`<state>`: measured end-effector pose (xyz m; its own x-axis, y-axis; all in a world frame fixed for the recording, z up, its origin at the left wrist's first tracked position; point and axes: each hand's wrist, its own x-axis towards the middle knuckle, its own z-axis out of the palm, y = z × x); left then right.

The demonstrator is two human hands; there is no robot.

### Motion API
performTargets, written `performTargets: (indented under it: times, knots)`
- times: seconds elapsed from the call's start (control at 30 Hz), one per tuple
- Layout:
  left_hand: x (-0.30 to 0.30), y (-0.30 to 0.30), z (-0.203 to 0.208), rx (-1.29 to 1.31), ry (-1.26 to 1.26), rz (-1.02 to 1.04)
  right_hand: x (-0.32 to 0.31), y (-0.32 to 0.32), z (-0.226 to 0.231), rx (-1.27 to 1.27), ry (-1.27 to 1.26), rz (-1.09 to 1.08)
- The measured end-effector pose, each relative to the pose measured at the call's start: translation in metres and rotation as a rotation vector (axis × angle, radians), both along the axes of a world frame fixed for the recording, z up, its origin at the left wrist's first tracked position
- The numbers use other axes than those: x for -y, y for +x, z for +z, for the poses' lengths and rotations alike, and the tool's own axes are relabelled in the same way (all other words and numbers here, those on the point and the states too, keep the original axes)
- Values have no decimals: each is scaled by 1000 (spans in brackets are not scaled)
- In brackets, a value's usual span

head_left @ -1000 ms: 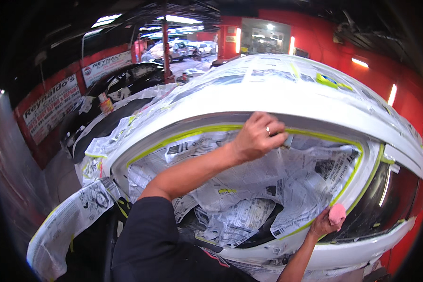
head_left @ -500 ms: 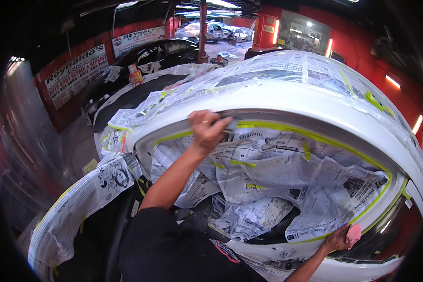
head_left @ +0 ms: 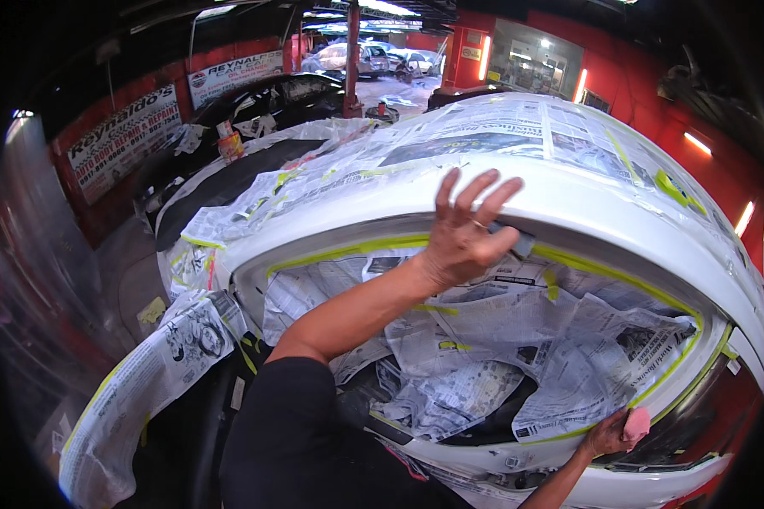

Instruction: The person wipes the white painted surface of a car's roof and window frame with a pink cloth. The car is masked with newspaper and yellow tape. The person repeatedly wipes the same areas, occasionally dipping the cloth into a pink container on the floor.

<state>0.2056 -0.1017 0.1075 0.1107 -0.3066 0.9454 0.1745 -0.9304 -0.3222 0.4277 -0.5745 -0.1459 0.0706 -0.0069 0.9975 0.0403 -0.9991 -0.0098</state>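
My left hand point(head_left: 471, 233) is at the upper edge of the car's door opening, its thumb and lower fingers closed on a small grey pad point(head_left: 524, 245), possibly folded sandpaper; the other fingers stretch up over the white roof rail point(head_left: 382, 208). The pad lies against the frame just above a strip of yellow-green masking tape point(head_left: 598, 265). Low on the right, my right hand point(head_left: 605, 436) grips a pink sponge-like piece point(head_left: 637, 423) beside the rear door pillar. Newspaper sheets point(head_left: 484, 327) cover the opening between my hands.
More newspaper and clear plastic cover the roof point(head_left: 518, 127). The open front door point(head_left: 157, 365), masked with paper, stands at the left. A red and yellow can point(head_left: 230, 142) rests on the dark hood point(head_left: 246, 174). Other cars point(head_left: 356, 59) are parked behind.
My left hand has slid rightward along the top of the door frame with the grey pad, its fingers now more spread. My right hand stays at the rear pillar with the pink piece.
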Motion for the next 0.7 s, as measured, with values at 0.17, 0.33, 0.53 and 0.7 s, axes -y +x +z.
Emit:
performTargets:
  times: [0.17,0.33,0.53,0.7]
  knots:
    - [-108,-96,-94,55,-151,178,20,-1,-13,-22,34,-43]
    - [-86,-67,-50,-28,-36,75,11,3,-8,-40,-41,-79]
    - [-55,-46,-20,-47,-119,22,1,4,-7,66,275,313]
    - [-77,-57,-33,-74,20,61,15,4,-19,-14,44,67]
